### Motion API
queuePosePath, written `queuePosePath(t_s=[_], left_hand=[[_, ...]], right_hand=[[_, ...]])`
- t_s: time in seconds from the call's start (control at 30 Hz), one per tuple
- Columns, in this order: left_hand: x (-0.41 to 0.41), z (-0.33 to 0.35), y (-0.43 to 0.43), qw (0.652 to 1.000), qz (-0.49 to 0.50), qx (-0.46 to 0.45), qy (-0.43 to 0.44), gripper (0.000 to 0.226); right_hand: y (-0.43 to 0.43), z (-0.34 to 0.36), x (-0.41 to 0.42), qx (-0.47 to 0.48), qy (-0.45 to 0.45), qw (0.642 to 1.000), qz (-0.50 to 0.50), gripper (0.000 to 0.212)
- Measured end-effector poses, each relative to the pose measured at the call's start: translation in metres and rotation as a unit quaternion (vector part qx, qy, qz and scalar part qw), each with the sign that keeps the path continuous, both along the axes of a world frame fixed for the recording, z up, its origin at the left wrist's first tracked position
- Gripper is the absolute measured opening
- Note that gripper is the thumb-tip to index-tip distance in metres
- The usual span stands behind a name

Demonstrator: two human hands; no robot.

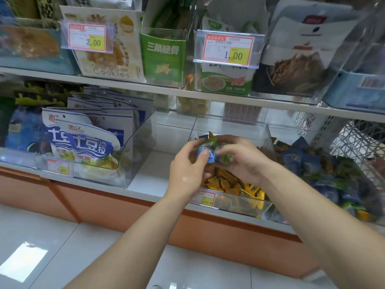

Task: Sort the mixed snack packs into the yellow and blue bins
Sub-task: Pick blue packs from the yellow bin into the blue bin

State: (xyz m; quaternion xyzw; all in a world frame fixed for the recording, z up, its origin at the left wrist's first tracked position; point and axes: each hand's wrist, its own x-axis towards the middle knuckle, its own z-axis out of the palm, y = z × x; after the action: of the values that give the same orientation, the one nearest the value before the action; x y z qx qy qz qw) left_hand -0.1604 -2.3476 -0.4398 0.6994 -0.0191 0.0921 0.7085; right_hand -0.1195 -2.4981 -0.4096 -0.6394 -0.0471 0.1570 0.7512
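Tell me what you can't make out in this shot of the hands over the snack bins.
Head view: how many snack packs the left hand and right hand hold; fingers cover them.
Head view: price tag print, too blurred to read.
Head view: front of the mixed pile, behind the right forearm.

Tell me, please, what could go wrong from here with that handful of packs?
Both the left hand and right hand clutch several small packs at once, so one may slip unsorted into the yellow packs in the clear bin below. Blue and green wrappers are bunched together, so a mix-up seems possible.
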Motion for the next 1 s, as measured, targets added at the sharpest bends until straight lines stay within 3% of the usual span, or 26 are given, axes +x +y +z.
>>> queuePosePath(t_s=[0.23,0.33,0.43,0.5,0.6,0.63,0.77,0.83,0.9,1.0], left_hand=[[-0.006,0.007,-0.004,0.989,-0.053,-0.125,0.051,0.037],[-0.005,0.010,0.001,0.988,-0.055,-0.132,0.049,0.041],[-0.001,0.013,0.016,0.981,-0.053,-0.181,0.049,0.042],[0.003,0.012,0.029,0.990,-0.025,-0.133,0.026,0.043],[0.009,0.004,0.055,0.999,0.046,0.017,-0.021,0.043],[0.011,0.001,0.062,0.998,0.056,0.033,-0.023,0.044],[0.014,-0.008,0.077,0.995,0.056,0.075,-0.026,0.046],[0.014,-0.013,0.077,0.994,0.043,0.097,-0.034,0.044],[0.014,-0.018,0.077,0.992,0.035,0.116,-0.036,0.043],[0.015,-0.021,0.078,0.992,0.038,0.116,-0.030,0.043]], right_hand=[[-0.014,-0.001,-0.010,-0.020,-0.066,0.997,0.027,0.045],[-0.013,-0.006,-0.007,-0.054,-0.108,0.991,-0.055,0.036],[-0.013,-0.004,0.000,-0.046,-0.107,0.993,-0.029,0.026],[-0.018,0.000,0.016,-0.101,-0.133,0.985,-0.031,0.019],[-0.027,0.004,0.055,-0.305,-0.200,0.921,-0.139,0.013],[-0.026,0.000,0.066,-0.372,-0.215,0.894,-0.126,0.013],[-0.008,-0.028,0.098,-0.580,-0.209,0.782,0.087,0.028],[-0.002,-0.034,0.104,-0.638,-0.211,0.732,0.111,0.039],[0.001,-0.036,0.109,-0.663,-0.218,0.707,0.114,0.047],[0.000,-0.034,0.114,-0.653,-0.190,0.716,0.157,0.042]])
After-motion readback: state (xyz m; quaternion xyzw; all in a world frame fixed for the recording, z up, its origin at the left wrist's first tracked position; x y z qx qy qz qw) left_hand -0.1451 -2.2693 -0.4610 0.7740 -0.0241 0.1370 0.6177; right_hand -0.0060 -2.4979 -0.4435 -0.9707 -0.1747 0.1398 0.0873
